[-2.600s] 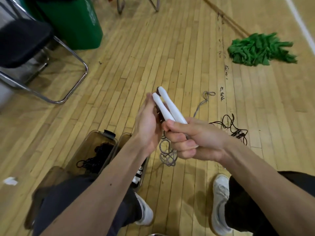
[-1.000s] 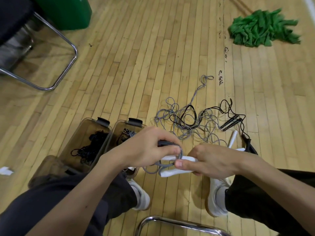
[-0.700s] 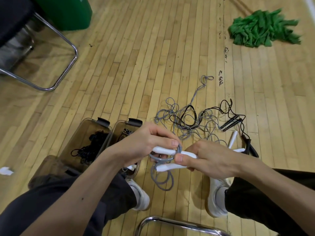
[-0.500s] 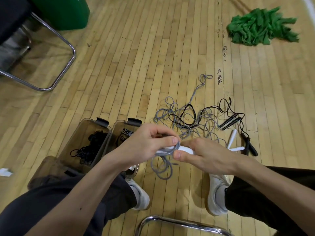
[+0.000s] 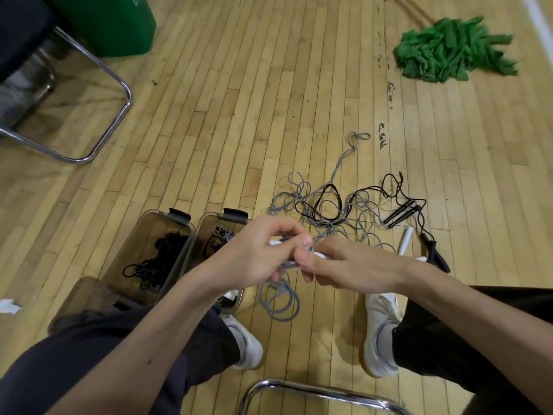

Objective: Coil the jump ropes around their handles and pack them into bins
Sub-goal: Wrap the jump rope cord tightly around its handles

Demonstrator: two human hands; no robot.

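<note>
The tangle of ropes (image 5: 326,211) is left spread on the floor (image 5: 239,100) beyond the hands, seemingly so that one rope at a time can be drawn out; the right hand (image 5: 350,268) is curled tight round the white handles (image 5: 322,256), which are kept together, likely as a core for winding; the grey rope (image 5: 279,301) is pinched by the curled fingers and thumb of the left hand (image 5: 254,256) right against the handles, so that each turn can be laid snug; the unwound part hangs in loops below.

Two open bins are set side by side at near left, presumably within easy reach for dropping bundles; a black rope (image 5: 155,262) is held in the left bin (image 5: 149,229); a grey bundle (image 5: 223,235) is seen in the right bin (image 5: 206,232), partly hidden by the forearm.
</note>
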